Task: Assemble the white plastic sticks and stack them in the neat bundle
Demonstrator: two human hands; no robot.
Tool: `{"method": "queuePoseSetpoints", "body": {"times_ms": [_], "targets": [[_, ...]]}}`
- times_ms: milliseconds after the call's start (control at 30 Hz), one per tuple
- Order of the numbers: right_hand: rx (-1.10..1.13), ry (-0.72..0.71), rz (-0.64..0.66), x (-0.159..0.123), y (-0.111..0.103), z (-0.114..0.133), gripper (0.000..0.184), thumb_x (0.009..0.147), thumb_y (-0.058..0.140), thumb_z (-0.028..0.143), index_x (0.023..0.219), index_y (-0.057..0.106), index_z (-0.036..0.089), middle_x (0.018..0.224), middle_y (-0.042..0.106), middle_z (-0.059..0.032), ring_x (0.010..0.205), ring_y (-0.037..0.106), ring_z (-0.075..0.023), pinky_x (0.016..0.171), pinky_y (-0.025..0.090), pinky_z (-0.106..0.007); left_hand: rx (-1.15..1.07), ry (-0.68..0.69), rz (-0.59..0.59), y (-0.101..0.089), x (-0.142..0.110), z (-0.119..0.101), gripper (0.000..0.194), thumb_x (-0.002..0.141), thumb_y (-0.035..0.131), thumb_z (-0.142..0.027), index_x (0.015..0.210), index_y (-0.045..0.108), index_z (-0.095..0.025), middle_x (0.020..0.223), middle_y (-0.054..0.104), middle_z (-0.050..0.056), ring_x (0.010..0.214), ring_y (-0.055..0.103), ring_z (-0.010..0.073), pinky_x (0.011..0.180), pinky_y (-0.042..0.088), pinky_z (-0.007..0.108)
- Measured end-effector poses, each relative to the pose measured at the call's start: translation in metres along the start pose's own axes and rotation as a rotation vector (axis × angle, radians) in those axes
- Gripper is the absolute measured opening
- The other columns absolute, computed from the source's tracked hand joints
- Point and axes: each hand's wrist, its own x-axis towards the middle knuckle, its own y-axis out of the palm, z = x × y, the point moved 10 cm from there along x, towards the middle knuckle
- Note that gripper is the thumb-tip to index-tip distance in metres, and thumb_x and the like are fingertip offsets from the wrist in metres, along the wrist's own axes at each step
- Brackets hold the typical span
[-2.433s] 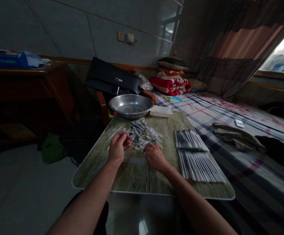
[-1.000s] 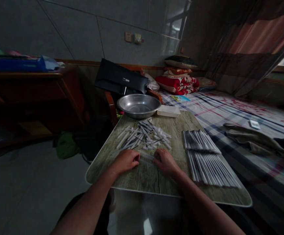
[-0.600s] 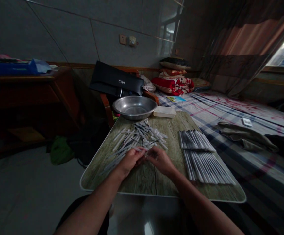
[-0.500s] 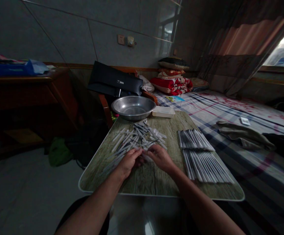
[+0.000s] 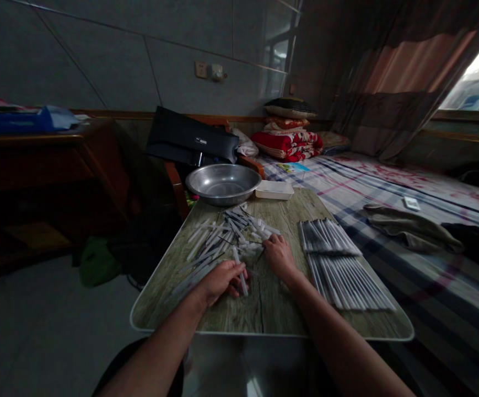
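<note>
My left hand (image 5: 226, 278) is closed around a translucent white tube (image 5: 240, 273), which slants up between thumb and fingers above the near part of the table. My right hand (image 5: 278, 255) rests at the right edge of a loose pile (image 5: 239, 223) of pale tubes, small white pieces and thin dark sticks. Its fingers are bent together; a thin dark line shows by the fingertips, but what they grip is unclear. Long clear tubes (image 5: 193, 278) lie left of my left hand. On the right, slim white sticks with dark ends lie in an upper row (image 5: 328, 237) and a lower row (image 5: 349, 281).
The wood-patterned table (image 5: 272, 317) has a pale rim. A metal basin (image 5: 222, 184) and a white plastic tray (image 5: 274, 190) stand at its far end. A bed with a checked sheet (image 5: 326, 182) adjoins it on the right. Behind the basin is a black case (image 5: 192, 138) on a chair.
My hands were together at the near side of the pile and have parted. The right went right and forward to the pile; the left came slightly nearer, with the tube now showing.
</note>
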Motion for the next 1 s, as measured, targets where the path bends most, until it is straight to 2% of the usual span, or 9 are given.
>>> {"method": "queuePoseSetpoints", "body": {"times_ms": [100, 200, 267, 333, 433, 500, 600, 800, 1000], "targets": [[0.035, -0.017, -0.02, 0.0, -0.003, 0.001, 0.024, 0.089, 0.05, 0.02, 0.098, 0.072, 0.022, 0.105, 0.062, -0.0112, 0.101, 0.05, -0.0253, 0.084, 0.037, -0.033, -0.002, 0.013, -0.036, -0.004, 0.001, -0.003, 0.035, 0.08, 0.064, -0.048, 0.076, 0.059, -0.013, 0.081, 0.068, 0.008, 0.067, 0.068, 0.0164, 0.044, 0.045, 0.018], [0.151, -0.029, -0.12, -0.003, -0.022, 0.002, 0.021, 0.088, 0.052, 0.02, 0.093, 0.073, 0.021, 0.1, 0.062, -0.0105, 0.098, 0.05, -0.0239, 0.085, 0.038, -0.032, -0.036, 0.037, -0.073, -0.006, 0.001, -0.007, 0.03, 0.084, 0.063, -0.043, 0.08, 0.062, -0.013, 0.085, 0.07, 0.009, 0.071, 0.069, 0.0172, 0.047, 0.047, 0.019], [0.315, -0.041, -0.209, -0.006, -0.04, 0.002, 0.02, 0.086, 0.053, 0.018, 0.09, 0.072, 0.019, 0.097, 0.062, -0.0096, 0.097, 0.051, -0.0226, 0.086, 0.038, -0.032, -0.096, 0.056, -0.105, -0.009, 0.001, -0.009, 0.027, 0.086, 0.061, -0.039, 0.085, 0.064, -0.012, 0.086, 0.071, 0.01, 0.073, 0.07, 0.0178, 0.049, 0.05, 0.019], [0.575, -0.063, -0.222, -0.009, -0.05, 0.002, 0.017, 0.084, 0.053, 0.017, 0.087, 0.07, 0.017, 0.09, 0.062, -0.0067, 0.089, 0.054, -0.0194, 0.082, 0.04, -0.031, -0.214, 0.079, -0.144, -0.014, 0.002, -0.012, 0.022, 0.088, 0.061, -0.034, 0.086, 0.064, -0.012, 0.089, 0.072, 0.011, 0.077, 0.071, 0.0182, 0.055, 0.055, 0.022], [1.033, -0.092, -0.03, -0.013, -0.042, 0.011, 0.017, 0.081, 0.056, 0.022, 0.094, 0.065, 0.017, 0.071, 0.055, 0.0015, 0.065, 0.051, -0.0122, 0.063, 0.039, -0.025, -0.456, 0.107, -0.177, -0.019, 0.006, -0.016, 0.013, 0.089, 0.059, -0.022, 0.083, 0.064, -0.011, 0.088, 0.074, 0.01, 0.077, 0.072, 0.0171, 0.067, 0.059, 0.025], [1.289, -0.123, 0.142, -0.021, -0.035, 0.023, 0.027, 0.077, 0.06, 0.023, 0.104, 0.06, 0.018, 0.065, 0.048, 0.0062, 0.053, 0.042, -0.0085, 0.052, 0.033, -0.021, -0.613, 0.11, -0.2, -0.024, 0.009, -0.017, 0.012, 0.091, 0.056, -0.015, 0.082, 0.063, -0.011, 0.083, 0.074, 0.01, 0.075, 0.072, 0.0156, 0.069, 0.06, 0.024], [1.532, -0.127, 0.306, -0.036, -0.029, 0.033, 0.027, 0.073, 0.059, 0.021, 0.1, 0.055, 0.02, 0.061, 0.041, 0.0089, 0.046, 0.031, -0.0057, 0.043, 0.024, -0.019, -0.792, 0.1, -0.292, -0.034, 0.011, -0.016, 0.018, 0.092, 0.05, -0.007, 0.079, 0.062, -0.01, 0.077, 0.073, 0.009, 0.07, 0.072, 0.0135, 0.065, 0.06, 0.02], [1.67, -0.105, 0.418, -0.05, -0.025, 0.034, 0.021, 0.067, 0.056, 0.016, 0.088, 0.054, 0.019, 0.055, 0.038, 0.0099, 0.042, 0.024, -0.0044, 0.04, 0.019, -0.019, -0.879, 0.107, -0.354, -0.04, 0.012, -0.017, 0.022, 0.093, 0.047, -0.006, 0.076, 0.061, -0.008, 0.074, 0.073, 0.011, 0.06, 0.071, 0.0136, 0.055, 0.059, 0.02], [1.727, -0.163, 0.468, -0.051, -0.02, 0.045, 0.024, 0.066, 0.055, 0.014, 0.089, 0.055, 0.019, 0.055, 0.041, 0.0096, 0.042, 0.024, -0.0045, 0.04, 0.018, -0.019, -0.81, 0.096, -0.284, -0.028, 0.014, -0.016, 0.019, 0.092, 0.049, -0.007, 0.078, 0.062, -0.009, 0.078, 0.074, 0.01, 0.065, 0.072, 0.0136, 0.06, 0.06, 0.021]]}}
